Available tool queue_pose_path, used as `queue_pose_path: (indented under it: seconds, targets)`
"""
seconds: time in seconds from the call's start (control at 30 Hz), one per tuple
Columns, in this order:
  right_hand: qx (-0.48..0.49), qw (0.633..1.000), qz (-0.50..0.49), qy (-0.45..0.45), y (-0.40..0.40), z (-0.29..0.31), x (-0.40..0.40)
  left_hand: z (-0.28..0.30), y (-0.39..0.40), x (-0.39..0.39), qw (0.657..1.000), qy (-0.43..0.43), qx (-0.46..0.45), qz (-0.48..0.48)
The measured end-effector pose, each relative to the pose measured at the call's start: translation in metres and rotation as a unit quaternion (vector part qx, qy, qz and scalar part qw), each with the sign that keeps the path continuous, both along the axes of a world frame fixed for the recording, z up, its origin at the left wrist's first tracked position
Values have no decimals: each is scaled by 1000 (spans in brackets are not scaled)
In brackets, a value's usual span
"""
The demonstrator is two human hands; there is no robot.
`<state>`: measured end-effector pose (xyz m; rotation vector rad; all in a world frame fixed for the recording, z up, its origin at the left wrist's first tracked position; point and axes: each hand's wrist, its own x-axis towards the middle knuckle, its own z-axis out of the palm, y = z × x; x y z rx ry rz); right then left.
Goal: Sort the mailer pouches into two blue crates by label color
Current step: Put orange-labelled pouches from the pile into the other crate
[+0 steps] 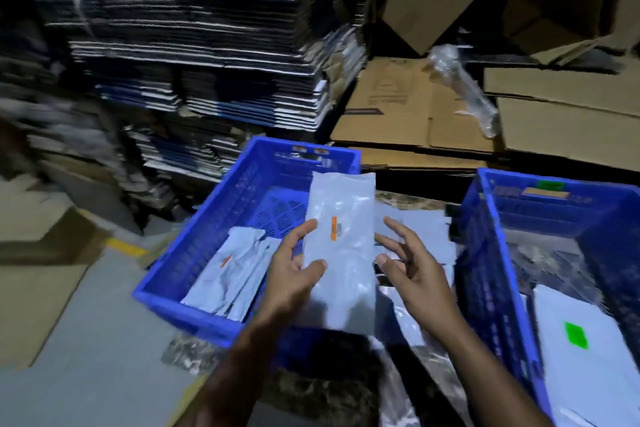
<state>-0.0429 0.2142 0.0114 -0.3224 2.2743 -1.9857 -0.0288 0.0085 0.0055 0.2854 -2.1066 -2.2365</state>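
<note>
My left hand (pixel 294 270) grips a pale mailer pouch (pixel 341 253) with an orange label, thumb on its front, over the near right part of the left blue crate (pixel 194 253). My right hand (pixel 408 263) is beside the pouch's right edge with fingers spread and loosely bent, holding nothing. Pouches with an orange label (pixel 235 270) lie in the left crate. The right blue crate (pixel 485 253) holds a white pouch with a green label (pixel 581 350). Loose pouches (pixel 422 236) lie between the crates, partly hidden by my hands.
Tall stacks of flattened cartons (pixel 194 45) stand behind the left crate. Brown cardboard boxes (pixel 415 107) and a clear plastic wrap roll (pixel 464 87) lie at the back right. Flat cardboard (pixel 31 295) and a yellow floor line (pixel 124 246) are at left.
</note>
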Motion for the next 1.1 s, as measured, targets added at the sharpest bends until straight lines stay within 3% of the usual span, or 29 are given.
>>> queue_pose_path:
  seconds: [0.13, 0.2, 0.27, 0.43, 0.5, 0.6, 0.67, 0.73, 0.87, 0.97, 1.03, 1.1]
  targets:
    - [145, 988, 45, 37, -48, -27, -14, -3, -71, -4, 989, -22, -102, 102]
    - [249, 965, 62, 59, -72, -41, -16, -8, -107, -13, 982, -56, -136, 120]
    - [308, 947, 47, 77, -86, -46, -16, -16, -133, -25, 974, -93, -181, 97]
    - [328, 942, 55, 44, -95, -57, -18, -49, -156, -56, 941, -175, -286, -52]
    - [327, 942, 43, 56, -97, -62, -17, -63, -151, -65, 910, -199, -338, -138]
    - [335, 940, 31, 65, -99, -66, -19, -82, -146, -72, 813, -231, -474, -246]
    - [333, 940, 32, 69, -98, -65, -18, -88, -146, -75, 763, -238, -543, -258]
    - [297, 952, 29, 61, -94, -64, -18, -85, -145, -79, 771, -215, -550, -236]
    - [165, 980, -108, 9, -73, -75, -22, -61, -116, -76, 864, -96, -464, -171]
    - [246, 938, -233, -74, -33, -110, -40, -48, -74, -67, 898, -7, -409, -159]
    - [339, 895, -234, -173, -8, -135, -46, -47, -48, -60, 902, 43, -393, -174]
    - [392, 871, -201, -217, 5, -153, -46, -50, -30, -57, 892, 73, -404, -187]
